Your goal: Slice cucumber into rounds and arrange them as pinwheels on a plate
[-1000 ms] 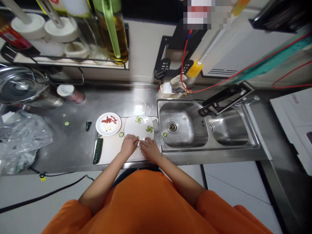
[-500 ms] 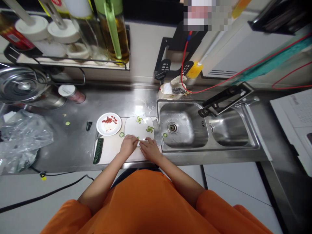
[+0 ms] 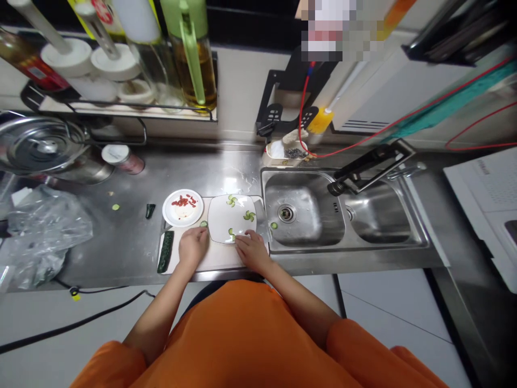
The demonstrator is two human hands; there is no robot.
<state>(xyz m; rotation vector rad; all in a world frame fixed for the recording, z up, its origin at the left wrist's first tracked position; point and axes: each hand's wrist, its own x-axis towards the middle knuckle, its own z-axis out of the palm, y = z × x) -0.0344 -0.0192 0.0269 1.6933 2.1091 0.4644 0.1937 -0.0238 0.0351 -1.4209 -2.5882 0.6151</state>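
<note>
Three clusters of green slices (image 3: pixel 249 216) are laid on one square plate (image 3: pixel 222 213). Its near edge is overlapped by the loosely bent fingers of the right hand (image 3: pixel 255 253); those of the left hand (image 3: pixel 193 249) are curled beside one loose slice (image 3: pixel 204 223). Whether either grips anything cannot be told. One cucumber length (image 3: pixel 165 251) is seen leftward.

White cutting board (image 3: pixel 220 260) on steel counter (image 3: pixel 113 242)

Reaches forward with both bare forearms (image 3: pixel 155 310), angled inward; holds the left hand (image 3: pixel 194 247) loosely curled and, apart from it, the right hand (image 3: pixel 252 251) palm down, with fingers (image 3: pixel 243 242) aimed inward.
</note>
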